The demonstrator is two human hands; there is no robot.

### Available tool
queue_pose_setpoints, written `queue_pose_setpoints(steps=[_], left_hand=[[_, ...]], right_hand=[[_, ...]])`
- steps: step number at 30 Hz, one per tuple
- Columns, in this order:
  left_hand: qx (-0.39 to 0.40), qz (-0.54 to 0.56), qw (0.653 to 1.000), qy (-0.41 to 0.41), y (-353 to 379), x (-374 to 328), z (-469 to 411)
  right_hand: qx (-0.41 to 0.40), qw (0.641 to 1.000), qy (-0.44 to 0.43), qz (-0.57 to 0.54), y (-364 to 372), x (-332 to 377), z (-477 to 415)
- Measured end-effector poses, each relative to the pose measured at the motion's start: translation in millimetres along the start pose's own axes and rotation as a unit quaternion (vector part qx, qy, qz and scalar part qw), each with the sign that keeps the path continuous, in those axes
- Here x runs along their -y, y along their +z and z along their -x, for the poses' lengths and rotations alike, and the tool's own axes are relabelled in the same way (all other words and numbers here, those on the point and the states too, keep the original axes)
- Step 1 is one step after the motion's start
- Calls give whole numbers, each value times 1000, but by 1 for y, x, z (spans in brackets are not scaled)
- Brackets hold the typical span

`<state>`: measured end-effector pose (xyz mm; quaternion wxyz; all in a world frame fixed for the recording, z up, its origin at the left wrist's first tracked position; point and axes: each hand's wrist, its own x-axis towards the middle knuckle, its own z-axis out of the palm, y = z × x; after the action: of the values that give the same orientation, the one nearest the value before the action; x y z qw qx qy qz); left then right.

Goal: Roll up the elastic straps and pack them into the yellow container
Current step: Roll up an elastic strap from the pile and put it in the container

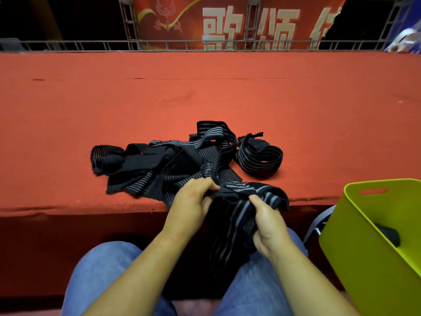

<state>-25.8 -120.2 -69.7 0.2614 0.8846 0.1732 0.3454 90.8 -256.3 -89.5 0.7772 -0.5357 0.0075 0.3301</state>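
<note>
A heap of black elastic straps (173, 160) with grey stripes lies tangled on the red carpeted ledge (205, 96) just ahead of me. One strap (237, 215) is stretched between both hands and hangs down over my lap. My left hand (193, 201) pinches its upper edge at the ledge's front. My right hand (268, 224) grips its bunched part lower down. The yellow container (369, 254) stands at my right, tilted, with a dark rolled strap (390, 234) inside.
A loosely coiled strap (259, 156) lies to the right of the heap. The ledge drops off at its front edge, above my blue-jeaned knees. Behind it runs a metal truss rail (205, 45) with a red banner (227, 21).
</note>
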Motion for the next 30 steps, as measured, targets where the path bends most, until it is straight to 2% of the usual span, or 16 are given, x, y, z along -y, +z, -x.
queue_pose_setpoints(steps=[4,6,10,15,19,21,24,26,28,30], left_hand=[[-38,49,996,-61,2,-12,-1],[-72,50,991,-103,3,-16,-3],[-81,23,988,-130,4,-14,-7],[-98,55,976,-187,-4,-20,-7],[-47,97,982,-156,-4,-28,-1],[-30,76,988,-132,0,-26,2],[-49,35,993,-98,6,-19,2],[-59,24,994,-86,5,-13,0],[-71,22,993,-92,1,-4,-1],[-79,23,991,-104,-5,4,-2]], right_hand=[[8,998,-22,55,7,-4,1],[2,990,-59,125,9,-3,4],[-11,958,-99,269,11,4,10],[47,953,-153,257,15,3,9],[50,944,-179,273,15,1,7],[39,935,-183,301,14,-1,10],[22,929,-187,319,14,-7,11],[7,941,-170,291,14,-6,12],[-13,970,-128,206,11,-4,12],[-18,983,-90,159,8,-3,11]])
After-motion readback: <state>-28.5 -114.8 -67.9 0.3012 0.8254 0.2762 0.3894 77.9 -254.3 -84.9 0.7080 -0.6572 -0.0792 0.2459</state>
